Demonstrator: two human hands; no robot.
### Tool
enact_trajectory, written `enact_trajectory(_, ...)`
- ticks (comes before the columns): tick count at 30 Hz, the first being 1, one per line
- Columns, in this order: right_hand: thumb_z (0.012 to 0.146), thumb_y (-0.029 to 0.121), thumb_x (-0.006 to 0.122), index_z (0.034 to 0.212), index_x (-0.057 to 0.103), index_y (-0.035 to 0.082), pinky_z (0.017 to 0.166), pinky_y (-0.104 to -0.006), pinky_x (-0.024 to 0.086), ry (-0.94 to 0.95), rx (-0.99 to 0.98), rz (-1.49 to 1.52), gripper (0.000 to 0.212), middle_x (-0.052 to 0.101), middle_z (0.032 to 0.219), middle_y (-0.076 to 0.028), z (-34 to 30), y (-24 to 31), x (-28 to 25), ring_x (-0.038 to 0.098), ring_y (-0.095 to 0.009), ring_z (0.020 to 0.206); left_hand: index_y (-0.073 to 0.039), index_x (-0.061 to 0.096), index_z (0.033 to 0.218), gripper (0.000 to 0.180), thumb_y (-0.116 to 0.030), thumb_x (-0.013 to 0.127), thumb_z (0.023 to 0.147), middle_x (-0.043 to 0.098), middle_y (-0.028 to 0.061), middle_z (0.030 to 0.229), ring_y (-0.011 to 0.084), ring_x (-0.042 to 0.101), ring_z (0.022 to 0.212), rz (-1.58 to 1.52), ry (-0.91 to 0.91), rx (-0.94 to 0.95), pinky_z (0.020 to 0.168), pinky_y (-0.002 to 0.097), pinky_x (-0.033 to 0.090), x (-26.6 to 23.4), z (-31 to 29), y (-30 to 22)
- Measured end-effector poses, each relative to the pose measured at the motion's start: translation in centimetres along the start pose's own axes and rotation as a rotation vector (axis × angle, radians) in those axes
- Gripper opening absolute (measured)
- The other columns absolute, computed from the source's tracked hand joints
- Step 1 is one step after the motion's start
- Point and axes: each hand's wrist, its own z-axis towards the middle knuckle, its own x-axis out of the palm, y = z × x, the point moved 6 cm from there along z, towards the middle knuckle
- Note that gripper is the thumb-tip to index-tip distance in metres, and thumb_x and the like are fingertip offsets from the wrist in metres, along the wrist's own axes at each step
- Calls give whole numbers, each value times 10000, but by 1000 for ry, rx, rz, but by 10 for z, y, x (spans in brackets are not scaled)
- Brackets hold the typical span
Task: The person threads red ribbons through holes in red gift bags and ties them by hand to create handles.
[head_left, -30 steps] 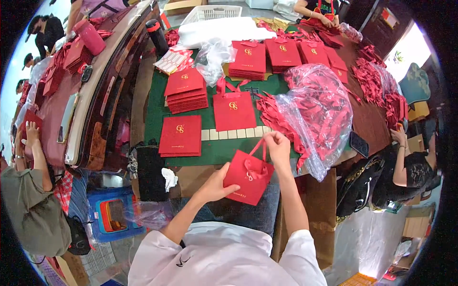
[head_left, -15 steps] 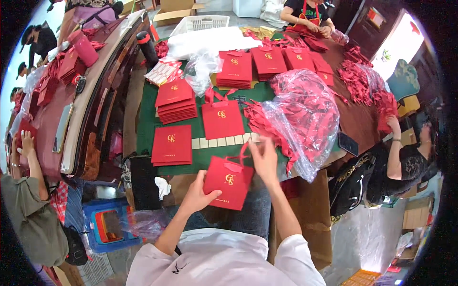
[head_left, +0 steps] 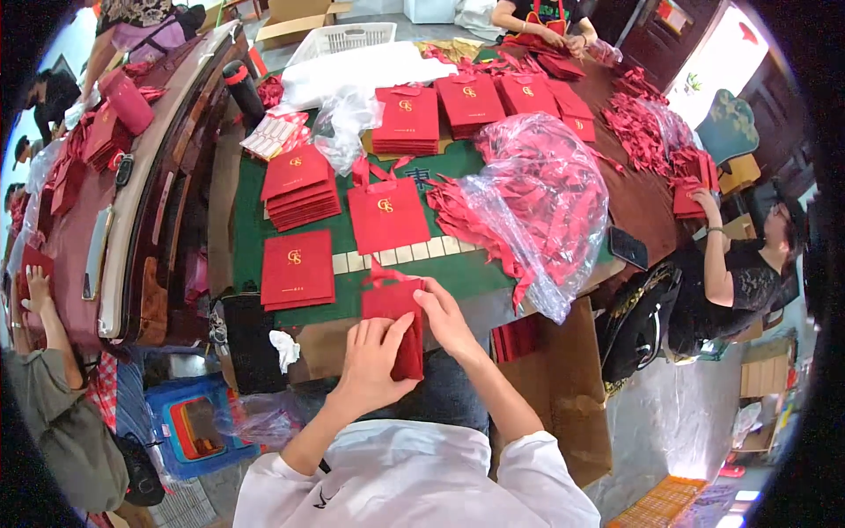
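Note:
I hold a small red paper gift bag [head_left: 393, 326] with ribbon handles at the near edge of the green table [head_left: 251, 220]. My left hand [head_left: 374, 361] presses against its lower left face. My right hand [head_left: 443, 317] grips its right side. The bag is turned edge-on and looks flattened. Just beyond it a flat red bag with a gold emblem [head_left: 385, 214] lies on the table, and two stacks of flat red bags [head_left: 297, 268] [head_left: 299, 183] lie to the left.
A clear plastic sack full of red ribbons [head_left: 546, 194] lies right of my hands. More stacks of red bags [head_left: 407, 119] are farther back. A brown cardboard box [head_left: 563, 387] stands at my right knee, a blue stool [head_left: 189, 422] at my left. Other people work at the right [head_left: 731, 264], left and far end.
The bag has turned from face-on to edge-on and moved lower, closer to my body. My right hand came down from the handle to the bag's side; both hands now close on it.

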Motion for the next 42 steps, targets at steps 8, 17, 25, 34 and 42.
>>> enact_trajectory(8,931,121,614,1046,559,2,786,-414,490,-552,-190,-839,174,567,971,-180,-45,9,-88,593,-324,895,-83,460,1401,964,-364,901,591,500,149,1211,343,480,1115,155,24,21,952,472,385,69,3,18)
enact_trajectory(17,941,126,608,1013,515,3,773,-483,467,-693,-144,-1168,170,553,992,-220,-82,-2,-141,570,-420,909,-41,553,1287,570,-258,759,802,535,154,1229,336,497,1131,60,-152,-27,961,468,398,59,19,53)
enact_trajectory(25,878,34,630,948,550,50,642,-433,489,-452,-307,-1132,108,615,809,-162,-72,10,-72,624,-350,727,-48,586,1251,543,-218,770,769,570,109,1149,319,492,1111,155,-196,-48,927,447,402,49,35,75)
enact_trajectory(34,844,-7,678,1020,665,36,692,-357,531,-157,-320,-858,181,658,918,-123,-53,16,-18,662,-286,797,-118,618,1160,491,-201,813,717,574,88,1079,304,515,1024,93,-120,-121,859,429,404,47,33,75)
enact_trajectory(42,880,24,652,1032,656,60,783,-412,519,-100,-319,-773,156,623,931,-139,-47,12,-20,623,-334,954,-122,607,1166,450,-101,765,745,568,103,1027,318,533,1007,-1,-63,-109,872,434,409,52,36,79)
